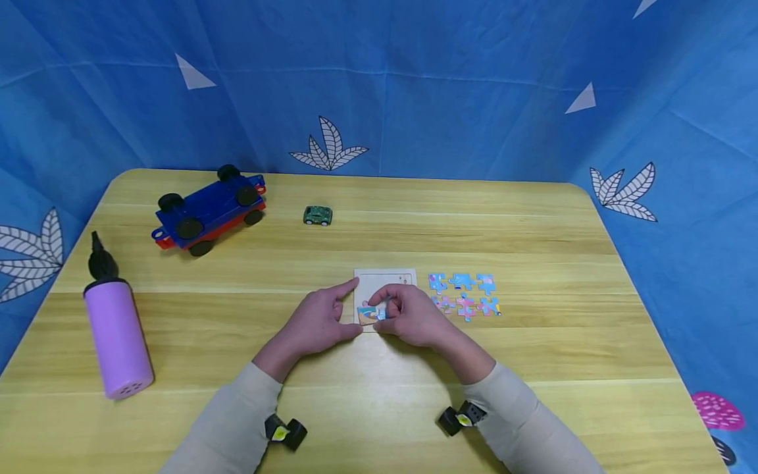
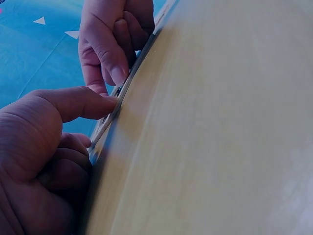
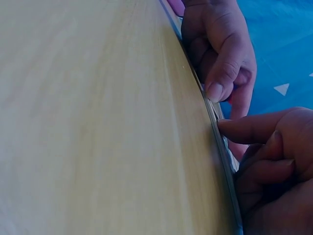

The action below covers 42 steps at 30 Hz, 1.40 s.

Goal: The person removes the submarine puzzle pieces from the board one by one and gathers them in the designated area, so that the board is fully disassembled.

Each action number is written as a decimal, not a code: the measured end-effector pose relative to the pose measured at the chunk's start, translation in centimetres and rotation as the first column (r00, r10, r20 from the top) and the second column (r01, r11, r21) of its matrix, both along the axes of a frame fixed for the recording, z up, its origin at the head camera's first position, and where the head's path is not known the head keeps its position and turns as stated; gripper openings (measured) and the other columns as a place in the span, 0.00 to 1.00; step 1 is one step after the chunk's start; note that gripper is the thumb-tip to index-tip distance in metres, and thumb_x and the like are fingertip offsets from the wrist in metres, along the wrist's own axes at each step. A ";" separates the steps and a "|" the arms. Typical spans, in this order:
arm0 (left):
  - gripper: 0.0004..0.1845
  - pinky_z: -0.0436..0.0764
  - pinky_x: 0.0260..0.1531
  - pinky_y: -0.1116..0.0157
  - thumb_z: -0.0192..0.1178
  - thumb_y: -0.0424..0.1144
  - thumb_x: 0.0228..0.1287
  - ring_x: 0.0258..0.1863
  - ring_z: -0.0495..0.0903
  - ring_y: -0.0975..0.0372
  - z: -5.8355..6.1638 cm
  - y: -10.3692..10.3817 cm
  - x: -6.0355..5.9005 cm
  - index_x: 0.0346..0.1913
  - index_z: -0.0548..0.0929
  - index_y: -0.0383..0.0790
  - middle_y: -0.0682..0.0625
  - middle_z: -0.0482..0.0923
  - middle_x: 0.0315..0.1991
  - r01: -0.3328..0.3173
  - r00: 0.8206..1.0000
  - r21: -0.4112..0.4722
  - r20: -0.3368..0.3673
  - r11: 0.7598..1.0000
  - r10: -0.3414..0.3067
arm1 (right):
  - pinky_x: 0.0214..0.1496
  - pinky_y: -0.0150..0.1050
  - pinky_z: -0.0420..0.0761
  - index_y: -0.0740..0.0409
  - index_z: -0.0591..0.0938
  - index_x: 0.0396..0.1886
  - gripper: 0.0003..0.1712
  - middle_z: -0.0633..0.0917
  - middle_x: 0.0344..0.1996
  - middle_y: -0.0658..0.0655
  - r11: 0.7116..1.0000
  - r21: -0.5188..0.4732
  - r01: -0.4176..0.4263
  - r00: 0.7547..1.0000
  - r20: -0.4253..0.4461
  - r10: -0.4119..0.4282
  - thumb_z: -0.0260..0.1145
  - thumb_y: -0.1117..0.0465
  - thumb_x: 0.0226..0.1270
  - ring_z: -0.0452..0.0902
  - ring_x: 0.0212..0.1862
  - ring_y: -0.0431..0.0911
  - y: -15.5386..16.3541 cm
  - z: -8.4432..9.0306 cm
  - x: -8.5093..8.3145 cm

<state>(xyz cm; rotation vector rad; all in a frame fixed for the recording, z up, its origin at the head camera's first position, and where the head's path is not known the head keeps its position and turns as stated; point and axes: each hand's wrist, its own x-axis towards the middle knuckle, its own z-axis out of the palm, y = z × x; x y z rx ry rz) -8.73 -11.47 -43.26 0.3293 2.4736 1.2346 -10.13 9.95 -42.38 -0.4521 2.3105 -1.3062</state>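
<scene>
A white puzzle board (image 1: 387, 283) lies flat at the middle of the wooden table (image 1: 533, 224). My left hand (image 1: 349, 308) braces its left edge, the index finger stretched along that edge and the thumb (image 2: 105, 104) pressed straight against the near corner. My right hand (image 1: 383, 311) curls over the board's near left part and pinches a colourful puzzle piece (image 1: 370, 314) down onto it. In the right wrist view the right thumb (image 3: 234, 128) pushes on the thin board edge (image 3: 215, 117). Several loose blue and pink pieces (image 1: 464, 294) lie just right of the board.
A purple cylinder with a black nozzle (image 1: 115, 332) lies at the left. An overturned blue and red toy truck (image 1: 207, 209) and a small green toy car (image 1: 318, 215) sit at the back. Blue cloth (image 1: 414, 85) walls the table in.
</scene>
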 end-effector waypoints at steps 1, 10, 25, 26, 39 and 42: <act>0.46 0.59 0.17 0.66 0.75 0.41 0.54 0.11 0.56 0.65 0.0 0.0 0.0 0.75 0.66 0.40 0.57 0.58 0.12 -0.002 1.000 0.002 0.004 1.000 0.002 | 0.37 0.41 0.72 0.58 0.84 0.44 0.16 0.67 0.13 0.47 1.000 0.000 0.000 1.000 0.001 0.000 0.76 0.70 0.55 0.62 0.18 0.40 0.0 0.0 0.0; 0.45 0.59 0.17 0.66 0.74 0.41 0.54 0.11 0.56 0.65 0.0 0.0 0.0 0.75 0.66 0.40 0.57 0.58 0.12 -0.010 1.000 0.005 0.001 1.000 0.010 | 0.32 0.39 0.71 0.57 0.83 0.45 0.16 0.68 0.13 0.47 1.000 0.017 0.018 1.000 0.012 -0.018 0.76 0.67 0.57 0.62 0.17 0.39 -0.1 0.1 0.1; 0.46 0.59 0.17 0.66 0.75 0.41 0.53 0.11 0.55 0.65 0.0 0.0 0.2 0.75 0.66 0.40 0.57 0.57 0.12 -0.017 1.000 0.011 0.017 1.000 0.017 | 0.31 0.38 0.70 0.57 0.83 0.46 0.16 0.70 0.15 0.47 0.999 0.009 0.040 0.998 -0.044 -0.039 0.76 0.64 0.58 0.63 0.19 0.39 0.8 0.4 1.5; 0.46 0.59 0.17 0.66 0.75 0.41 0.53 0.11 0.55 0.65 0.0 0.1 0.2 0.75 0.66 0.40 0.57 0.57 0.12 -0.019 1.000 0.010 0.017 1.000 0.018 | 0.31 0.38 0.70 0.57 0.83 0.46 0.16 0.69 0.15 0.47 0.999 0.004 0.043 0.998 -0.047 -0.042 0.76 0.65 0.59 0.63 0.19 0.39 1.0 0.5 1.7; 0.46 0.62 0.20 0.64 0.75 0.40 0.54 0.12 0.56 0.65 0.2 0.1 0.2 0.76 0.64 0.41 0.57 0.58 0.12 -0.024 0.999 -0.002 0.027 1.000 0.024 | 0.36 0.38 0.73 0.59 0.83 0.46 0.16 0.66 0.15 0.46 0.995 -0.030 0.100 0.994 -0.030 -0.101 0.76 0.66 0.58 0.60 0.19 0.39 4.1 0.3 3.6; 0.46 0.62 0.20 0.64 0.75 0.39 0.54 0.12 0.55 0.65 0.2 0.2 0.2 0.76 0.64 0.40 0.57 0.58 0.12 -0.023 0.999 0.000 0.028 1.000 0.023 | 0.35 0.38 0.72 0.58 0.83 0.46 0.16 0.65 0.15 0.46 0.993 -0.021 0.116 0.992 -0.039 -0.117 0.76 0.66 0.58 0.59 0.19 0.39 4.9 0.2 3.9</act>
